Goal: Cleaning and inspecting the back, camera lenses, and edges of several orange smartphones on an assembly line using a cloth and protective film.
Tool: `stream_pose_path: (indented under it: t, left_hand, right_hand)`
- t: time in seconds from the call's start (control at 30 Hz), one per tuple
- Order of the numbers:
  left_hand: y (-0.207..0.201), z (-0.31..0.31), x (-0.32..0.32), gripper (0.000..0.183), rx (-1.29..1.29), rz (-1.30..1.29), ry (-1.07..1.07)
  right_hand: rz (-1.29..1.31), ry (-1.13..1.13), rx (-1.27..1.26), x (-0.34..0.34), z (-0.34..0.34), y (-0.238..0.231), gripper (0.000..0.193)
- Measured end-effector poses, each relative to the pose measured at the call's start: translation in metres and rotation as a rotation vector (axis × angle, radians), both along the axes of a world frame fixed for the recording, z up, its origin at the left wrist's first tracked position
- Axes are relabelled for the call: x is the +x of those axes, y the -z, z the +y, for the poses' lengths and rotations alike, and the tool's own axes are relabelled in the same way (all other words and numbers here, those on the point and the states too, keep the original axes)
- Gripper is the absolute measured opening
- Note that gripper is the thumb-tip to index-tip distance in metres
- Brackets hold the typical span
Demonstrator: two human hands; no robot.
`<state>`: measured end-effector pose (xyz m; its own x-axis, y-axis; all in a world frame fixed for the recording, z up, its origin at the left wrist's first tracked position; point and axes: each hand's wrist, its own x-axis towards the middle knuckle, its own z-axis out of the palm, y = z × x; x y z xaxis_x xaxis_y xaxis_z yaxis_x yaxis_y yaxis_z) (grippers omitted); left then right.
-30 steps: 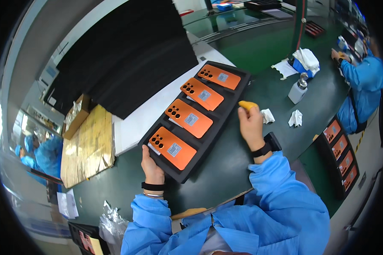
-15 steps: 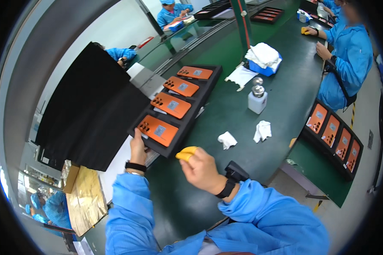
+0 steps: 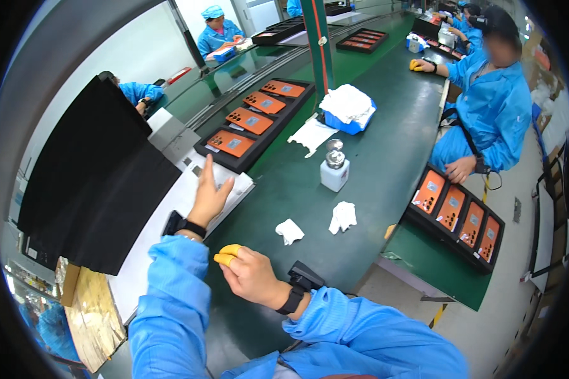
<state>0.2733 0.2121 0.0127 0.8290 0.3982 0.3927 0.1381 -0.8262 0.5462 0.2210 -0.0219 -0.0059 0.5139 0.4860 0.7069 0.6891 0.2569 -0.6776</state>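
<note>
My left hand (image 3: 210, 197) hovers over a white board (image 3: 171, 218), fingers stretched out and apart, holding nothing. Just beyond its fingertips lies a black tray (image 3: 250, 148) with several orange phone-shaped panels (image 3: 231, 143), each with dark camera holes and a pale label. My right hand (image 3: 251, 276) is over the green table, its fingers curled together. Yellow finger cots (image 3: 226, 254) cover two of its fingertips, and nothing shows in its grip. Two crumpled white cloths (image 3: 289, 232) lie beyond it, near a white pump bottle (image 3: 335, 169) with a metal top.
A blue box (image 3: 355, 121) heaped with white cloths stands near a green post (image 3: 316, 47). On the right, a co-worker (image 3: 487, 107) rests a hand by another black tray (image 3: 464, 215) of orange panels. A large black sheet (image 3: 88, 170) stands on the left.
My left hand has let go of the black tray and opened. The tray now lies farther away, flat beyond the white board. The co-worker's hand has come down to the right-hand tray.
</note>
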Motion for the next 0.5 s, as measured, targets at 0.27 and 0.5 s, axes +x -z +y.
stream_pose_path:
  t: [0.27, 0.5]
  left_hand:
    - [-0.173, 0.084, -0.130, 0.108, 1.193, 0.152, -0.911]
    - [-0.277, 0.152, -0.276, 0.100, 1.110, 0.489, -1.241]
  right_hand:
    - [0.025, -0.055, -0.120, -0.006, 0.004, 0.009, 0.013]
    - [-0.044, -0.227, -0.242, -0.021, 0.000, 0.018, 0.014]
